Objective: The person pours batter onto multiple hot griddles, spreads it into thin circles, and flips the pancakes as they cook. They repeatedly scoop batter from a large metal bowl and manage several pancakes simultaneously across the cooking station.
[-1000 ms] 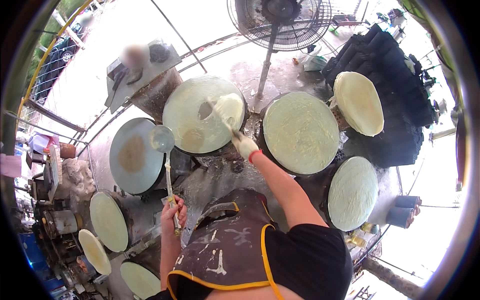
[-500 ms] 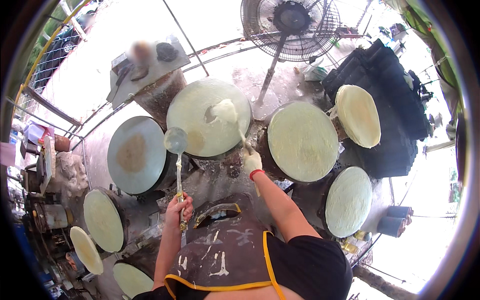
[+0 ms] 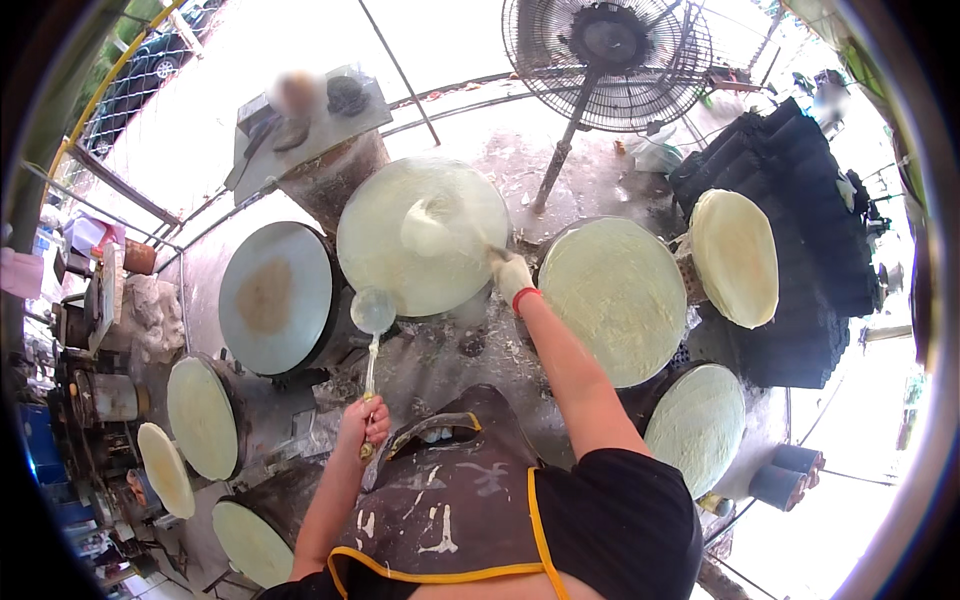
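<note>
Holding one ladle (left hand); eight round griddles.

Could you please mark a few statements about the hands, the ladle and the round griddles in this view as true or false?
1. The left hand grips the handle of a ladle. True.
2. The right hand wears a pale glove with a red cuff. True.
3. The right hand rests on the fan. False: it reaches over the centre griddle, holding a spreader on the pale batter.
4. The griddle on the left is fully coated with pale batter. False: it is bare grey with a brown patch in the middle.
5. The person wears an apron with yellow trim. True.
</note>
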Action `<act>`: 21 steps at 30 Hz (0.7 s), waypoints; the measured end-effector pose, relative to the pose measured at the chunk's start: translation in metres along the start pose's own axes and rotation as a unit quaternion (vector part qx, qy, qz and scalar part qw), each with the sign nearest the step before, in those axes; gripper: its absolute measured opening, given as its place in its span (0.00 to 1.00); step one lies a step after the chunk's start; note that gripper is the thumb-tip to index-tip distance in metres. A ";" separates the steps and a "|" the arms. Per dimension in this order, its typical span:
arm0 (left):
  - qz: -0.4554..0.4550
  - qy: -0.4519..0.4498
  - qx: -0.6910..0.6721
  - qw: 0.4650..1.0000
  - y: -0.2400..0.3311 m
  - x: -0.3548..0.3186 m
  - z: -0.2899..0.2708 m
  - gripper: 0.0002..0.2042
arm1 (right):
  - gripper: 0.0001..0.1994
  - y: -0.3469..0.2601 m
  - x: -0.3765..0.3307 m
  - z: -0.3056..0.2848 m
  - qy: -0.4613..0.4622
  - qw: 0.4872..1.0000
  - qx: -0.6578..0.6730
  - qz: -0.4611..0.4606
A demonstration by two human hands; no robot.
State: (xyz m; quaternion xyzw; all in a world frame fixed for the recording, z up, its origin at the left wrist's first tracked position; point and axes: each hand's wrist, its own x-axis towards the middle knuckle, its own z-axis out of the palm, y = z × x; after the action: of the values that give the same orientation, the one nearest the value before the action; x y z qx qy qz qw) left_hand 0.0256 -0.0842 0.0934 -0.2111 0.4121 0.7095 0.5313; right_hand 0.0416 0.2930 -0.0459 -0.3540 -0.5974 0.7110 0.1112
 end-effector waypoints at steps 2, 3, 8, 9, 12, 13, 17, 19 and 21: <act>0.029 0.023 0.095 0.995 0.007 0.014 0.005 0.05 | 0.17 -0.004 -0.004 0.003 0.001 0.999 -0.027 0.017; 0.048 0.038 0.146 0.987 0.013 0.023 0.007 0.05 | 0.17 -0.003 -0.016 0.003 -0.048 0.996 -0.060 0.046; 0.145 0.113 0.335 0.924 0.020 0.069 0.032 0.06 | 0.18 0.047 -0.091 -0.006 -0.011 0.993 0.083 0.082; 0.169 0.136 0.374 0.902 0.015 0.079 0.036 0.07 | 0.16 0.056 -0.103 0.005 0.047 0.979 0.126 0.151; 0.199 0.170 0.434 0.862 -0.007 0.101 0.051 0.07 | 0.11 0.075 -0.123 0.061 0.122 0.936 0.189 0.270; 0.190 0.155 0.415 0.876 -0.013 0.105 0.058 0.06 | 0.10 0.075 -0.126 0.074 0.080 0.951 0.167 0.249; 0.024 -0.048 0.131 0.990 0.043 0.087 0.053 0.05 | 0.11 0.038 -0.123 0.054 0.002 0.965 0.169 0.200; 0.058 -0.117 0.106 0.986 0.057 0.035 0.046 0.04 | 0.14 0.004 -0.126 0.042 0.091 0.964 0.149 0.202; 0.086 -0.100 0.126 0.983 0.049 -0.005 0.036 0.03 | 0.13 0.004 -0.125 0.035 0.151 0.963 0.206 0.090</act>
State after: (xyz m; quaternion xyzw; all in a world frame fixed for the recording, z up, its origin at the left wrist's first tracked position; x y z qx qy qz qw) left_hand -0.0130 -0.0626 0.1353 -0.0348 0.4595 0.7124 0.5293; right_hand 0.1111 0.1920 -0.0016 -0.4789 -0.3801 0.7640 0.2063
